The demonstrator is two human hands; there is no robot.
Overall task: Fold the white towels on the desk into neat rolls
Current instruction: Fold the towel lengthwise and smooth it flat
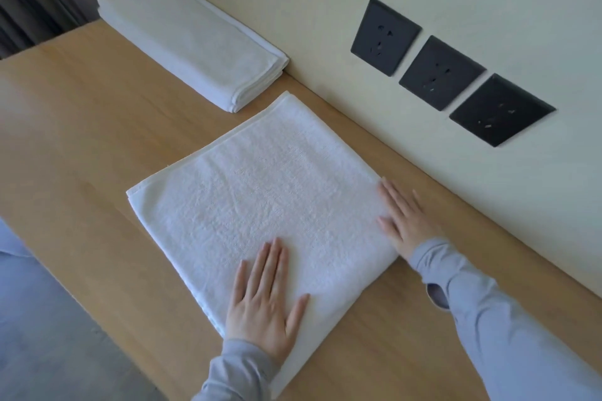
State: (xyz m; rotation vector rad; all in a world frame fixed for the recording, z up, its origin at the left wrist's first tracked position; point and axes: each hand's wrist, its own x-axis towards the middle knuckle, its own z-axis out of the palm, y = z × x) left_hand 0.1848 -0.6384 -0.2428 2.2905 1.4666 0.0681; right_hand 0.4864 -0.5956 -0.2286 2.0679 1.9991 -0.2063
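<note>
- Evidently nothing is rolled yet: towel [260,192] lies flat on tabletop [81,140].
- Left grip [264,299] and right grip [407,221], both released, press it.
- Stack [189,39] at eleven o'clock waits.

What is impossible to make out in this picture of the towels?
- Head view, folded stack: towel count unclear, layers too fine to separate.
- Head view, flat towel: near edge partly hidden under the left hand.
- Head view, desk: cut off by left and bottom frame edges.
</note>
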